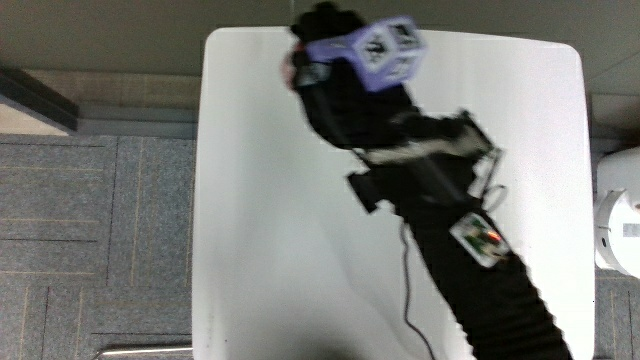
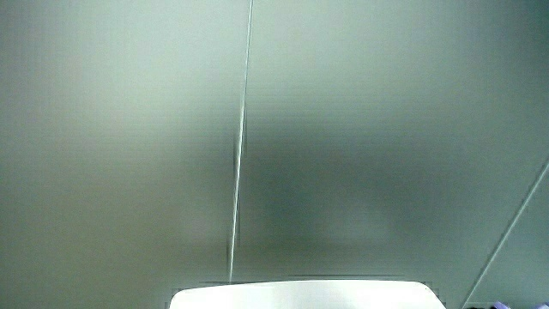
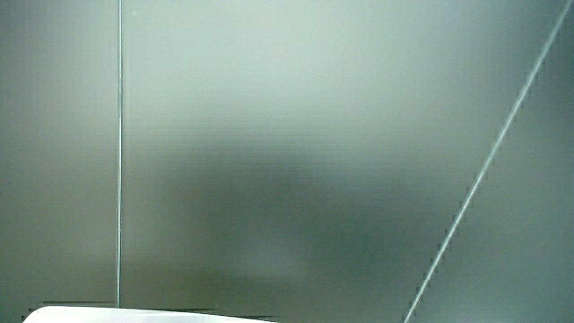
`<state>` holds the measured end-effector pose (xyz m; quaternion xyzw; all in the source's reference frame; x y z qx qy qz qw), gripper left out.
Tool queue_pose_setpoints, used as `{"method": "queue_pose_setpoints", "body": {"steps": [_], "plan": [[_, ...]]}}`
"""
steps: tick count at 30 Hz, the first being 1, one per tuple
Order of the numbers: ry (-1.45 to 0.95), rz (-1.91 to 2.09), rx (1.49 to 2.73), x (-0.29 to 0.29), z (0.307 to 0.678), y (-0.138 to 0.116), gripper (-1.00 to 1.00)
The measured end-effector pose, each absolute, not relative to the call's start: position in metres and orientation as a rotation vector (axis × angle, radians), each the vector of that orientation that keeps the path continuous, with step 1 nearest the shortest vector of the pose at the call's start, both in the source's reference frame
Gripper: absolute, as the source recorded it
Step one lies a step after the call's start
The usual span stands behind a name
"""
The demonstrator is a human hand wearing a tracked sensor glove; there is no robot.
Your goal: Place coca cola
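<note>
Black glove, lilac cube, white bench

The hand is black; its cube is lilac with black-and-white markings; the bench is white.

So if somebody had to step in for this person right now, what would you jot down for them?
Hand: over the table's edge farthest from the person, forearm stretched across the white table. Whether the grip is closed cannot be told.
Coca cola: only a small patch of red shows beside the hand, probably the coke; not sure.
Both side views show mostly pale wall and a strip of table.
Done: hand has reached the edge area.
Left: confirm the coke stands on the table, then withdraw the hand.
</note>
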<state>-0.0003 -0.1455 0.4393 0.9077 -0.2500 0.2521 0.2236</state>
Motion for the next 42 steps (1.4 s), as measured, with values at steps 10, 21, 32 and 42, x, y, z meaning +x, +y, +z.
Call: {"method": "queue_pose_setpoints", "body": {"steps": [10, 21, 32, 42], "plan": [[-0.604, 0.635, 2.476, 0.000, 0.473, -0.142, 0.00], [-0.573, 0.638, 2.461, 0.002, 0.476, -0.146, 0.00], [-0.577, 0.640, 2.467, 0.007, 0.488, -0.141, -0.50], [-0.582, 0.547, 2.488, 0.006, 0.496, -0.133, -0.95]]}}
